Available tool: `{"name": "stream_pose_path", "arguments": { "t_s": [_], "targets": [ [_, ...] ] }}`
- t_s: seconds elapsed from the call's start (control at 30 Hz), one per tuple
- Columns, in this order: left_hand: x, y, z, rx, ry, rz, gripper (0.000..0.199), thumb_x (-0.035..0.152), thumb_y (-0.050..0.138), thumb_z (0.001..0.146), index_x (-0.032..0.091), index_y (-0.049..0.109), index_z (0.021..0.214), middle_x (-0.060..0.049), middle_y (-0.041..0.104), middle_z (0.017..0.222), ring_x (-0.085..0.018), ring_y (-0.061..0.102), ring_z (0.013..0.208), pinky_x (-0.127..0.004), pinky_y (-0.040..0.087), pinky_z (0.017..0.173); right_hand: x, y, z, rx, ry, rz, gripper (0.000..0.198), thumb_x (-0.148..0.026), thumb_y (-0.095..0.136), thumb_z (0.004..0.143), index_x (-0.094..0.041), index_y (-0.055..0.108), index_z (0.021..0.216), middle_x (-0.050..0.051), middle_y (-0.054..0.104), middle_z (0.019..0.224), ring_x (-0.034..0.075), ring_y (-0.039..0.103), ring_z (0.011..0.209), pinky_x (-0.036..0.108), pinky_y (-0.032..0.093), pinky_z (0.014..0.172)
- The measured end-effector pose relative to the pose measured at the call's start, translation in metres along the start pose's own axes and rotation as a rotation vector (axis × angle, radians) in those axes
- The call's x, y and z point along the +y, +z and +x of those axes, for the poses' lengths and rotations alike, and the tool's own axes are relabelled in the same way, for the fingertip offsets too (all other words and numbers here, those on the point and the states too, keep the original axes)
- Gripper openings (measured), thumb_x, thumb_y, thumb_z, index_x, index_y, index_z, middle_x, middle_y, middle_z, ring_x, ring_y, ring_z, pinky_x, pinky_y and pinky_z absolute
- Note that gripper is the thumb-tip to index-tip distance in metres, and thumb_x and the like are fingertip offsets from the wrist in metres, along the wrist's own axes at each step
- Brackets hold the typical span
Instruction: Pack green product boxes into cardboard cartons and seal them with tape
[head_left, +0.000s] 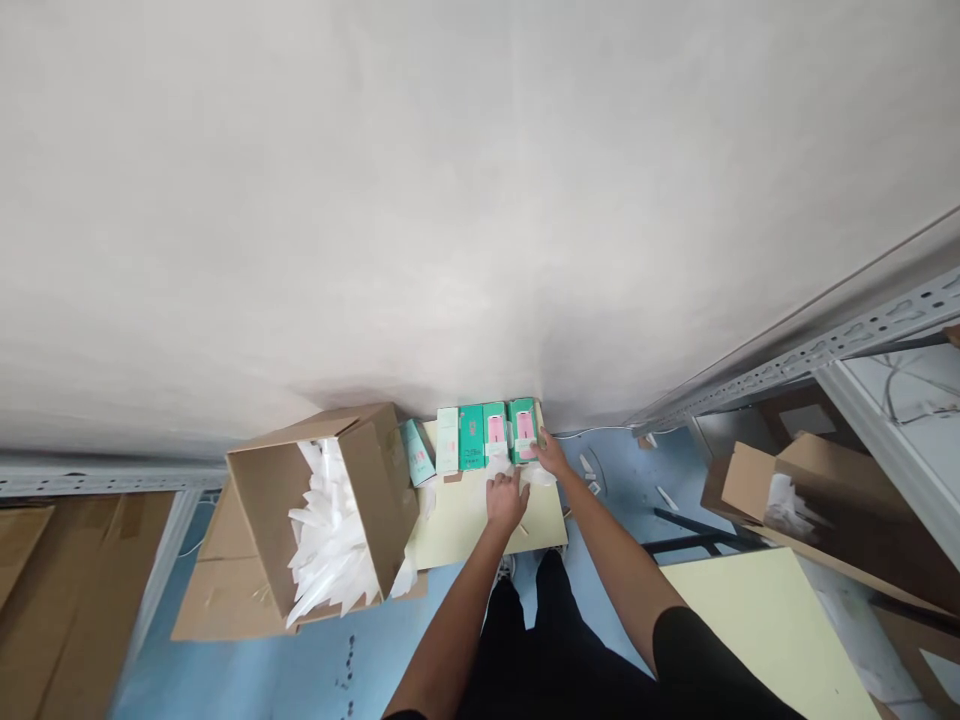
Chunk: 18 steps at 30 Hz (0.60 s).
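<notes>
Several small boxes stand in a row against the wall on a pale yellow table (457, 520). At the right end of the row is a green box with a pink picture (523, 424). My right hand (553, 456) grips its right edge, thumb toward the front. My left hand (506, 502) is just in front of the row, its fingers bent on a thin white sleeve (498, 464). A similar green box (495, 425), a plain green box (471, 436) and a pale box (447, 440) stand to the left. A light-green box (417, 452) leans at the left end.
A large open carton (375, 500) full of white sleeves (330, 540) lies at the table's left. Metal shelving (862, 340) with open cartons (840, 490) is at right. Another yellow tabletop (765, 630) is beside my right arm. White scraps lie on the blue floor (622, 470).
</notes>
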<state>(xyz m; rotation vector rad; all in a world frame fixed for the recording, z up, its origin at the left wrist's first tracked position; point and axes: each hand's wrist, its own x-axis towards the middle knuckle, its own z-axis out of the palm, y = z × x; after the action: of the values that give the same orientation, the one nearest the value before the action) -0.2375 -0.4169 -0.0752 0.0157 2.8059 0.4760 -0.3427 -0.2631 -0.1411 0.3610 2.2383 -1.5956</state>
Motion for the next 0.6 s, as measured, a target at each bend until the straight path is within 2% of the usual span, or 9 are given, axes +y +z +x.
{"name": "stream_pose_path", "arguments": {
  "t_s": [0.07,0.13,0.2,0.27,0.37,0.5,0.6],
  "targets": [
    [-0.002,-0.004,0.005,0.093,-0.006,-0.118,0.047,0.035,0.051,0.100,0.017,0.061,0.142,-0.020,0.072,0.123,-0.035,0.057,0.127,-0.051,0.042,0.110,-0.006,0.005,0.002,0.007,-0.012,0.047,0.060,-0.034,0.067,0.082,-0.024,0.062,0.140,0.007,0.065,0.145,0.030,0.051,0.144,0.049,0.033,0.125],
    [-0.002,-0.008,0.021,0.134,-0.003,-0.299,0.043,0.030,0.053,0.098,0.018,0.063,0.139,-0.018,0.068,0.133,-0.031,0.058,0.129,-0.046,0.042,0.112,-0.010,0.009,0.001,-0.002,-0.015,0.124,0.058,-0.037,0.066,0.084,-0.026,0.062,0.141,0.005,0.068,0.141,0.029,0.057,0.138,0.049,0.038,0.122],
    [-0.001,-0.010,0.043,0.075,-0.053,-0.522,0.042,0.026,0.057,0.095,0.017,0.063,0.136,-0.016,0.067,0.136,-0.028,0.059,0.129,-0.041,0.044,0.111,-0.015,0.014,-0.002,-0.004,-0.001,0.213,0.057,-0.040,0.064,0.086,-0.027,0.062,0.141,0.004,0.070,0.138,0.027,0.062,0.132,0.047,0.043,0.118],
    [0.003,-0.008,0.063,0.020,-0.126,-0.663,0.040,0.024,0.058,0.093,0.017,0.063,0.132,-0.014,0.071,0.129,-0.026,0.064,0.122,-0.038,0.048,0.106,-0.019,0.019,-0.007,0.000,0.006,0.303,0.056,-0.044,0.065,0.086,-0.026,0.064,0.139,0.005,0.071,0.136,0.026,0.064,0.128,0.044,0.047,0.114],
    [0.005,-0.003,0.077,-0.009,-0.173,-0.732,0.038,0.023,0.060,0.092,0.016,0.064,0.129,-0.012,0.075,0.119,-0.025,0.068,0.114,-0.036,0.050,0.100,-0.022,0.025,-0.014,0.006,0.008,0.374,0.057,-0.047,0.065,0.085,-0.024,0.065,0.137,0.008,0.072,0.134,0.026,0.066,0.124,0.040,0.053,0.107],
    [-0.004,0.002,0.073,-0.045,-0.197,-0.789,0.040,0.019,0.063,0.087,0.016,0.066,0.127,-0.010,0.078,0.111,-0.024,0.072,0.105,-0.034,0.054,0.092,-0.021,0.029,-0.025,0.117,0.030,0.247,0.059,-0.036,0.063,0.078,-0.020,0.066,0.135,0.011,0.075,0.126,0.028,0.071,0.114,0.043,0.058,0.097],
    [-0.012,0.003,0.066,-0.054,-0.193,-0.800,0.045,0.015,0.060,0.085,0.016,0.067,0.129,-0.010,0.079,0.108,-0.026,0.073,0.104,-0.036,0.055,0.092,-0.019,0.032,-0.037,0.164,-0.006,0.182,0.059,-0.030,0.061,0.072,-0.020,0.069,0.130,0.009,0.078,0.116,0.027,0.073,0.103,0.042,0.061,0.089]
  ]
}}
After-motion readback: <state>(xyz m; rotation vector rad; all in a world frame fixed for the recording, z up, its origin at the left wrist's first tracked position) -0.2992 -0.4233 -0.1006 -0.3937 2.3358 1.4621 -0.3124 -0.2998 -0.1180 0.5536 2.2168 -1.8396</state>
